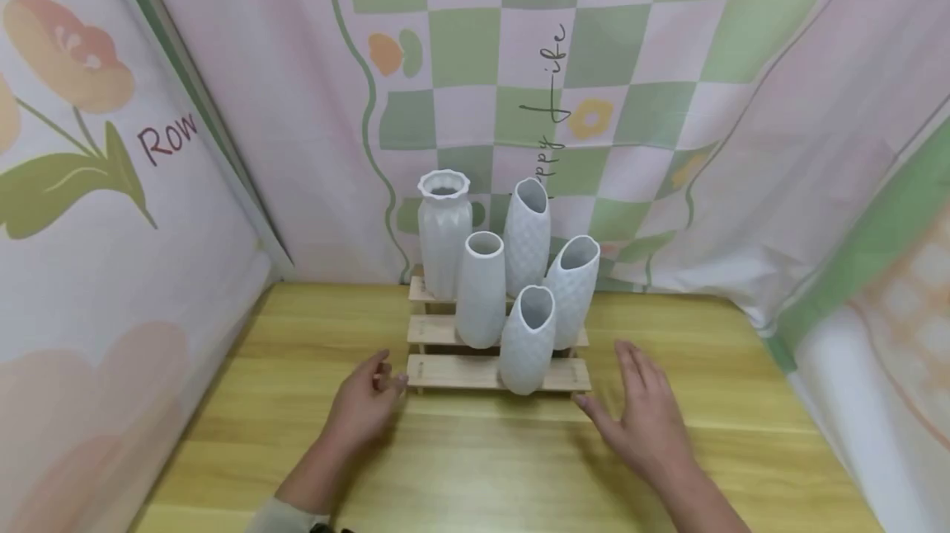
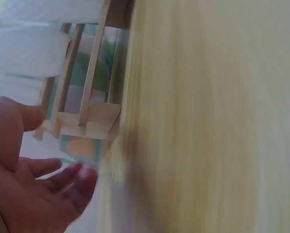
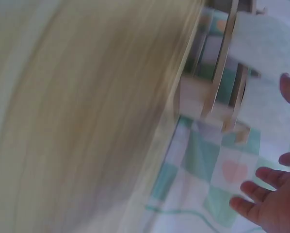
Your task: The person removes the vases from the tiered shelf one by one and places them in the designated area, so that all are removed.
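Note:
A wooden three-tier stepped rack (image 1: 453, 372) stands on the table with several white vases on it. On the top tier are a vase with a scalloped rim (image 1: 445, 244) and a slant-mouthed textured vase (image 1: 527, 244). The middle tier bears a round-mouthed vase (image 1: 481, 298) and another slanted vase (image 1: 575, 290); a shorter slanted vase (image 1: 527, 351) is at the front. My left hand (image 1: 364, 405), fingers loosely bent and holding nothing, has its thumb right at the rack's left end. Beyond the right end, my right hand (image 1: 649, 417) is spread with nothing in it.
The wooden table (image 1: 460, 467) extends around the rack on all sides. Behind it hangs a checkered curtain (image 1: 467, 46), close to the top tier. A flower-printed cloth (image 1: 67, 269) borders the left side, and another cloth (image 1: 876, 368) borders the right.

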A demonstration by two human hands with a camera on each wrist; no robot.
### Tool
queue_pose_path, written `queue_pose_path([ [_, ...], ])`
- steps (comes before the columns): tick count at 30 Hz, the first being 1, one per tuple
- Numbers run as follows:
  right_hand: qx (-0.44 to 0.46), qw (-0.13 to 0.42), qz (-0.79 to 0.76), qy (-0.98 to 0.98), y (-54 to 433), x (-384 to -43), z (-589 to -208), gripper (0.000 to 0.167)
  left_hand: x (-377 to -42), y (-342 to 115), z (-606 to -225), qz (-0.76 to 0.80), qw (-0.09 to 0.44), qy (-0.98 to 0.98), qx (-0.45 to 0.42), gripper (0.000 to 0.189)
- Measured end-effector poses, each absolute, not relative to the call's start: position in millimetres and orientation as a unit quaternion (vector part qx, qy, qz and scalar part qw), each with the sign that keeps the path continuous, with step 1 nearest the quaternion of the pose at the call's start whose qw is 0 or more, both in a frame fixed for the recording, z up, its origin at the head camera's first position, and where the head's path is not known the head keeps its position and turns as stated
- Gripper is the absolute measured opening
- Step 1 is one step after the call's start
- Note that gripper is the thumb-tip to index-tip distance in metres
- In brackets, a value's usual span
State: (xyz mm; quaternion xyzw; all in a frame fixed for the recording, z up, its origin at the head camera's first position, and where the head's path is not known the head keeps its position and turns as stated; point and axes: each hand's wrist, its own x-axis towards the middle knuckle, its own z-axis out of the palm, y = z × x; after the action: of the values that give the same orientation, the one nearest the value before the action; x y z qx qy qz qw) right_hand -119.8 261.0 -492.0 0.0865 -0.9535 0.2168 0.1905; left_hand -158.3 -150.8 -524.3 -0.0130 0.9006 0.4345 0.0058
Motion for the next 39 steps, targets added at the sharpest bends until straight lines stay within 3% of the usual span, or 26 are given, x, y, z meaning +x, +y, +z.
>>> queue_pose_path([
  [9, 0.034, 0.138, 0.391, -0.909, 215.9, -132.0, -487.6, 0.113, -180.6, -139.4, -539.8, 0.551, 0.022, 0.833, -0.046, 0.049],
  [21, 0.047, 0.224, 0.426, -0.875, 187.8, -140.9, -497.5, 0.095, -180.7, -130.0, -552.4, 0.644, 0.031, 0.762, -0.069, 0.043],
  [29, 0.04, 0.222, 0.439, -0.87, 172.2, -132.1, -507.9, 0.087, -165.6, -131.0, -564.2, 0.661, 0.039, 0.744, -0.093, 0.043],
  [39, 0.02, 0.247, 0.419, -0.874, 160.6, -146.9, -497.2, 0.084, -175.7, -127.7, -552.7, 0.673, 0.025, 0.734, -0.082, 0.043],
])
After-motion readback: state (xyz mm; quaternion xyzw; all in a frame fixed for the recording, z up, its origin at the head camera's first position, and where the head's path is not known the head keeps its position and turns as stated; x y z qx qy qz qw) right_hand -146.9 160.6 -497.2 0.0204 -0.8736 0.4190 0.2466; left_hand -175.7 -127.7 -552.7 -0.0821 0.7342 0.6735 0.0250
